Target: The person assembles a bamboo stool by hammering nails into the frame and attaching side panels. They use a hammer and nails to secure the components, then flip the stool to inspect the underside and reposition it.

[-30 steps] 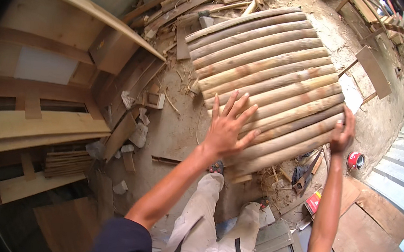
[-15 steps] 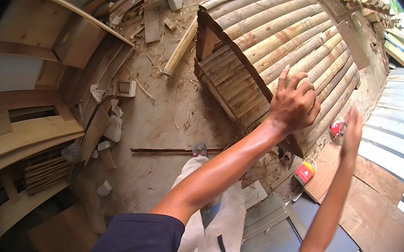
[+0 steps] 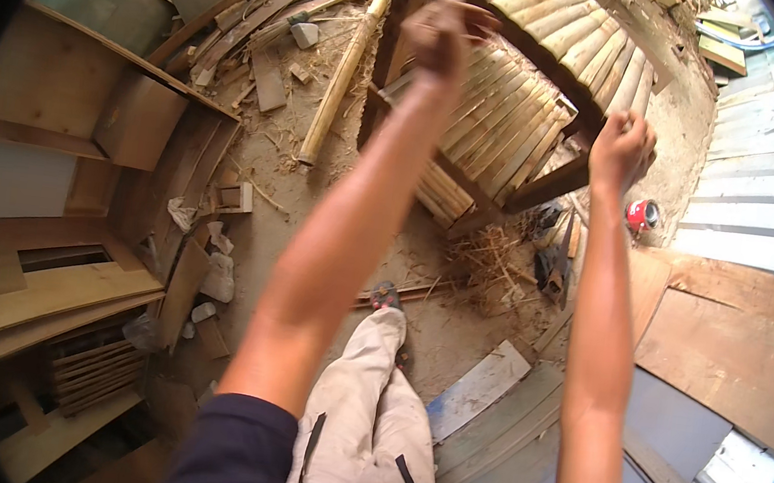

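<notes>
A hut-like wooden frame stands ahead of me, topped by a slanted roof of round wooden poles (image 3: 573, 34). Beneath the roof's dark near edge, the slatted inner panel (image 3: 497, 111) is exposed. My right hand (image 3: 621, 152) has its fingers curled over the right end of that edge. Blurred by motion, my left hand (image 3: 444, 38) is raised in front of the frame's left upper part. I cannot tell whether it touches the edge or how its fingers are set.
A loose pole (image 3: 343, 79) lies left of the frame, near scrap wood. Wooden cabinet work (image 3: 54, 146) fills the left side. A red tin (image 3: 641, 215), plywood sheets (image 3: 717, 365) and corrugated metal (image 3: 747, 178) lie on the right. Dry twigs (image 3: 490, 263) litter the ground below the frame.
The pole roof's near edge has shifted up and away, exposing more of the slatted inside. My left hand moved left from the roof's top; my right hand came left onto the edge.
</notes>
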A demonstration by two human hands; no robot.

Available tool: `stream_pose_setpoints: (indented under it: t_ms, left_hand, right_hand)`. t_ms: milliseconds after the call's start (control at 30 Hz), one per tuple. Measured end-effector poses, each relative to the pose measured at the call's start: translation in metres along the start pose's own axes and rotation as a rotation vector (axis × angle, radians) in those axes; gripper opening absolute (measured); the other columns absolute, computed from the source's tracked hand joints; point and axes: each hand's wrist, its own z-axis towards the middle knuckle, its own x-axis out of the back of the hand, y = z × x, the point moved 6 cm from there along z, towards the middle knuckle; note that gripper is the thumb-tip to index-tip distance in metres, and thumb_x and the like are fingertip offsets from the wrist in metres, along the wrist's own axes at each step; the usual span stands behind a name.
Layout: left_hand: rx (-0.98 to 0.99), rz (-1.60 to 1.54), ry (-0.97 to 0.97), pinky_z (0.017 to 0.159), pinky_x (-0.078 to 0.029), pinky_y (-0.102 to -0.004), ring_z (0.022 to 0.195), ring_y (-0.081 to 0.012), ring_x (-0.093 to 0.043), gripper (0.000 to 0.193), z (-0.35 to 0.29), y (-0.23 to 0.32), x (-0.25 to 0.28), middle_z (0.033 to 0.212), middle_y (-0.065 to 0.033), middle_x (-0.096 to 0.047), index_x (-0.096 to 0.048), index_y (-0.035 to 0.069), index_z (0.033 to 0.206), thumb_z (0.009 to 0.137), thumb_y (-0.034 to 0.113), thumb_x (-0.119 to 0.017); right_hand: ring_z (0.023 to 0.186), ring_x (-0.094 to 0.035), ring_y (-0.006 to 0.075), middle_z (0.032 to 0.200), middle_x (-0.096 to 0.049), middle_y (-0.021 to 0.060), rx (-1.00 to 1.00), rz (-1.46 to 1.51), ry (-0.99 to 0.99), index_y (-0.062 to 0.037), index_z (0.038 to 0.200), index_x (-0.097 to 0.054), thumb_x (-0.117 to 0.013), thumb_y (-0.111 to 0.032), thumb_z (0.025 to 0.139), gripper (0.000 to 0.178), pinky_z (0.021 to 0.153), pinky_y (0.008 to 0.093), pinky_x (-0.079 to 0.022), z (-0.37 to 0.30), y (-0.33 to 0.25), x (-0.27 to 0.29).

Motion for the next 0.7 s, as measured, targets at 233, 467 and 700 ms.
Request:
stream_pose_setpoints:
  t_ms: [233,467,700]
  left_hand:
    - [0.231,0.217,0.182,0.073,-0.052,-0.0338,0.08,-0.016,-0.065,0.051,0.037,0.051,0.15,0.092,-0.0089,-0.074,-0.068,0.005,0.102,0.107,0.04,-0.032]
    - [0.327,0.513,-0.102,0.093,-0.042,-0.0409,0.106,-0.0181,-0.059,0.062,0.12,0.038,0.129,0.117,-0.0081,-0.068,-0.065,0.007,0.12,0.102,0.059,-0.036]
    - [0.121,0.751,-0.4,0.116,-0.031,-0.0486,0.141,-0.0384,-0.038,0.106,0.215,-0.033,0.023,0.151,-0.0284,-0.039,-0.033,-0.001,0.15,0.085,0.08,-0.052]
  right_hand:
    - [0.118,-0.056,0.0411,0.127,-0.062,0.0139,-0.034,-0.053,-0.072,-0.0175,0.109,-0.07,-0.052,-0.045,0.094,0.036,0.096,0.0548,-0.047,0.054,0.029,-0.034]
    - [0.107,-0.061,0.0425,0.117,-0.066,0.0162,-0.079,-0.08,-0.069,-0.0175,0.108,-0.071,-0.051,-0.046,0.094,0.038,0.096,0.0485,-0.047,0.095,0.045,-0.045]
    - [0.102,-0.062,0.043,0.105,-0.068,0.0194,-0.061,-0.126,0.024,-0.013,0.103,-0.072,-0.052,-0.043,0.092,0.038,0.092,0.049,-0.048,0.132,0.063,-0.061]
